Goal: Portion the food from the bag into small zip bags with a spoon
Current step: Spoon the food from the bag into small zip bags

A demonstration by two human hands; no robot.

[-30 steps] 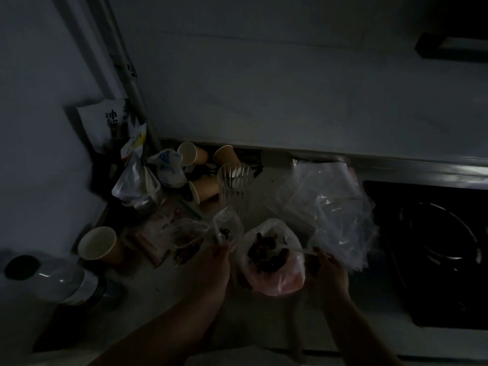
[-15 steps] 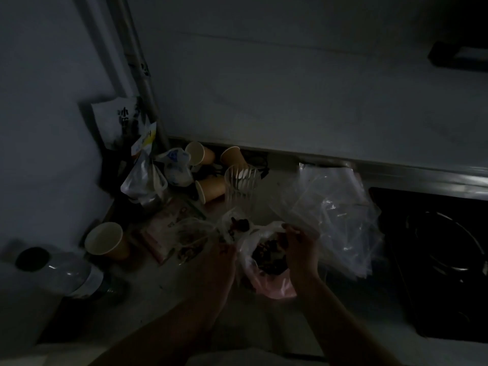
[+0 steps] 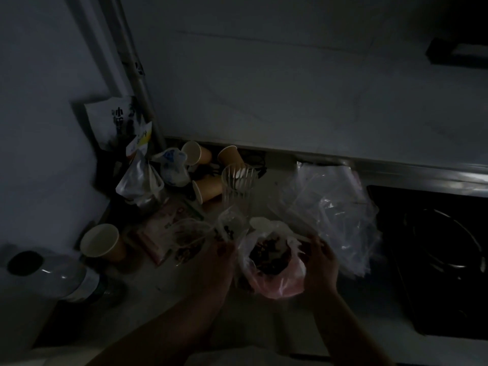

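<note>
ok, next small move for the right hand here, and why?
Probably dip the spoon into the pink bag for another scoop: the right hand sits at its open mouth, while the left hand holds the small zip bag, barely filled.

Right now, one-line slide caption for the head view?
Left hand holds small zip bag; right hand at pink food bag.

Countertop (image 3: 148,294) (dim) holds cups (image 3: 101,243), bags (image 3: 330,215).
</note>
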